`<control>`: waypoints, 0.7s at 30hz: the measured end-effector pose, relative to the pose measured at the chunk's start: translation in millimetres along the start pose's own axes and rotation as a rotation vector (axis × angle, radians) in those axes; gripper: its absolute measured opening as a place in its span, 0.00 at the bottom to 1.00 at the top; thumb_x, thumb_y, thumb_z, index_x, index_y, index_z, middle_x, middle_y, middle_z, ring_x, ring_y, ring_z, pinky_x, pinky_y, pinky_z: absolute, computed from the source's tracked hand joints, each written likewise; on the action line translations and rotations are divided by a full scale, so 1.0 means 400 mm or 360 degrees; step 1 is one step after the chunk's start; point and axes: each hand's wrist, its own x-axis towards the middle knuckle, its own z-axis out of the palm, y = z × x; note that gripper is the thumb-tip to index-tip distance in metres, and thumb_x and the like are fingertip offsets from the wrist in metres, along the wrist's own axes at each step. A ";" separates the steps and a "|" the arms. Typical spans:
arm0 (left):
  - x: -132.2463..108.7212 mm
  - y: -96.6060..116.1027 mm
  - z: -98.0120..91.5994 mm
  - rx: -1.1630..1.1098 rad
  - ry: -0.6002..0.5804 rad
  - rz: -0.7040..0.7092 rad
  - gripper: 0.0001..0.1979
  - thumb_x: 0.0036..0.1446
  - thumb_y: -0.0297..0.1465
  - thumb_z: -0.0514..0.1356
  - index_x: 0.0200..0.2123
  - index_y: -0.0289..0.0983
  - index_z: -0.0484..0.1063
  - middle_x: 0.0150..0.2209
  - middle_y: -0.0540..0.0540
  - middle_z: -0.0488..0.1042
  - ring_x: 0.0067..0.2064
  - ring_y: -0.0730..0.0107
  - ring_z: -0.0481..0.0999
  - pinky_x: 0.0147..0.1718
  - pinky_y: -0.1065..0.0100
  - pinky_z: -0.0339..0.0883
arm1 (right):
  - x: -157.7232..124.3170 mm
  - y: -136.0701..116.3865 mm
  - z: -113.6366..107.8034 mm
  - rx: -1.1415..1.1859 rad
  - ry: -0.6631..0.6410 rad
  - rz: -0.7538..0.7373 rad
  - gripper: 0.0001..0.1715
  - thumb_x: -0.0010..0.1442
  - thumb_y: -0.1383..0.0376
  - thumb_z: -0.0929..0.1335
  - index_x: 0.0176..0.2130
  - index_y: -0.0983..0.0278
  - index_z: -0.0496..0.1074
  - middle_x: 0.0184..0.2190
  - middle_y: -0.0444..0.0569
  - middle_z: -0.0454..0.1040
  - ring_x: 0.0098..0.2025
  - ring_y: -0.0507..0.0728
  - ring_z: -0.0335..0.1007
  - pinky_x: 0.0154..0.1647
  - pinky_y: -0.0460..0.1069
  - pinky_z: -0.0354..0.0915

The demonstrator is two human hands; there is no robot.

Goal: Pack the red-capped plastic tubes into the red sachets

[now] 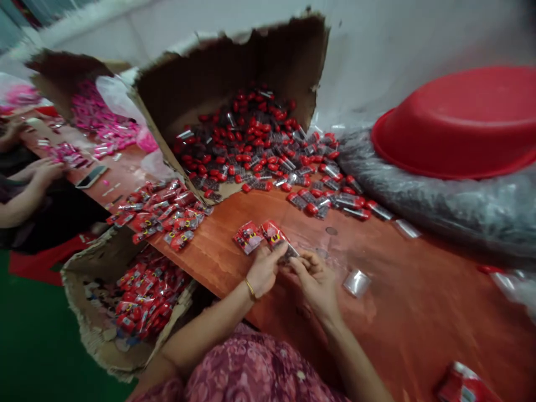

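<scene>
Head view: the small packet [274, 234] you are working on is at your fingertips, over the table [419, 312], its printed red end pointing away from you and its dark, clear-wrapped end toward your right fingers. Your left hand [264, 272] has its thumb and fingers closed on the packet's near part, so the red end sticks out beyond the grip. Your right hand [316, 279] pinches at the dark end, thumb and fingers nearly together; the tips partly hide that end. Just left of the held piece lies another red packet [250, 237]; whether the two touch, you cannot tell. Right of your right hand is a clear wrapper [357, 283]. Beyond, red-and-dark packs [259, 134] spill from a tipped cardboard box [234, 56]. To your left, a heap of red packets [163, 212] sits by the table edge, above a lower carton [81, 312]. Far right, an upturned red basin [460, 123] rests on a plastic-wrapped bundle [419, 201].
</scene>
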 end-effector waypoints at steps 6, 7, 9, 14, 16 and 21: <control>-0.046 -0.020 -0.012 -0.0106 -0.0106 0.0009 0.18 0.36 0.40 0.70 0.26 0.33 0.73 0.23 0.51 0.72 0.27 0.76 0.70 0.31 0.72 0.61 | 0.015 -0.007 -0.009 -0.0291 -0.0108 -0.0163 0.17 0.45 0.55 0.72 0.22 0.65 0.66 0.16 0.41 0.67 0.20 0.49 0.63 0.22 0.45 0.62; -0.052 -0.014 -0.020 -0.0133 -0.0087 -0.0024 0.17 0.35 0.38 0.70 0.26 0.33 0.73 0.24 0.51 0.73 0.27 0.77 0.71 0.31 0.73 0.62 | 0.018 -0.006 -0.001 -0.0353 -0.0155 -0.0205 0.18 0.45 0.54 0.72 0.21 0.64 0.65 0.16 0.40 0.66 0.19 0.49 0.61 0.21 0.44 0.61; -0.065 0.006 -0.044 -0.0155 -0.0022 -0.0077 0.16 0.35 0.36 0.70 0.28 0.34 0.74 0.26 0.50 0.75 0.29 0.75 0.73 0.34 0.72 0.64 | 0.027 -0.006 0.021 -0.0525 -0.0284 -0.0284 0.19 0.47 0.53 0.71 0.20 0.64 0.64 0.16 0.39 0.64 0.18 0.48 0.59 0.20 0.44 0.58; -0.122 0.108 -0.168 0.0095 0.0261 0.0002 0.17 0.38 0.39 0.68 0.31 0.36 0.72 0.31 0.47 0.79 0.34 0.66 0.78 0.38 0.66 0.69 | 0.099 -0.030 0.040 -0.1406 -0.0502 -0.0631 0.21 0.56 0.50 0.63 0.24 0.63 0.68 0.20 0.45 0.70 0.23 0.52 0.65 0.25 0.46 0.58; -0.157 0.161 -0.257 0.0303 0.0565 0.0165 0.19 0.37 0.41 0.67 0.31 0.35 0.72 0.28 0.47 0.79 0.31 0.65 0.78 0.36 0.66 0.70 | 0.154 -0.041 0.021 -0.1748 -0.0422 -0.0691 0.22 0.59 0.50 0.60 0.28 0.64 0.69 0.24 0.49 0.73 0.27 0.55 0.68 0.29 0.48 0.60; -0.260 0.247 -0.549 0.1028 0.1438 0.0162 0.16 0.36 0.42 0.63 0.24 0.35 0.70 0.25 0.43 0.77 0.31 0.58 0.78 0.34 0.61 0.71 | 0.326 -0.017 0.015 -0.2108 -0.0339 -0.0795 0.24 0.60 0.51 0.59 0.39 0.67 0.70 0.37 0.58 0.75 0.40 0.62 0.71 0.39 0.53 0.63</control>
